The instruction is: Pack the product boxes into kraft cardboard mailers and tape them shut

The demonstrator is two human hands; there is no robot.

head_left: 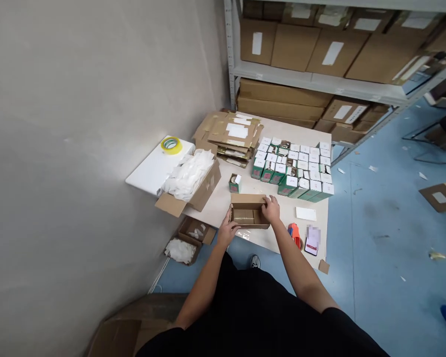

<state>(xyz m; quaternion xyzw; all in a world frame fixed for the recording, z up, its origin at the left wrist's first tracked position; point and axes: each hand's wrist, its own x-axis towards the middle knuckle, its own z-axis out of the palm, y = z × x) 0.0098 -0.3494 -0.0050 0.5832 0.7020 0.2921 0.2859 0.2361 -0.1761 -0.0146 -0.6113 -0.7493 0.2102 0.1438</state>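
We hold the open carton (pixel 244 216) between our left hand (pixel 227 231) and right hand (pixel 271 210), at the near edge of the table (pixel 287 210) — one small box (pixel 235 185) stands just behind, many green-white boxes (pixel 303 165) farther right.

An open cardboard carton (pixel 243 216) is held at its ends by the left hand (pixel 227 230) and the right hand (pixel 271 210). Beyond the left hand, a small green-and-white box (pixel 235 184) is set on the table (pixel 215 210); farther off, flattened cardboard (pixel 226 131) is stacked. Left of that hand, a larger box (pixel 207 188) is filled with crumpled white material (pixel 191 173). Beyond the right hand, similar boxes (pixel 303 166) are grouped; to its right, an orange tape dispenser (pixel 294 233) and a phone (pixel 312 243) are laid.
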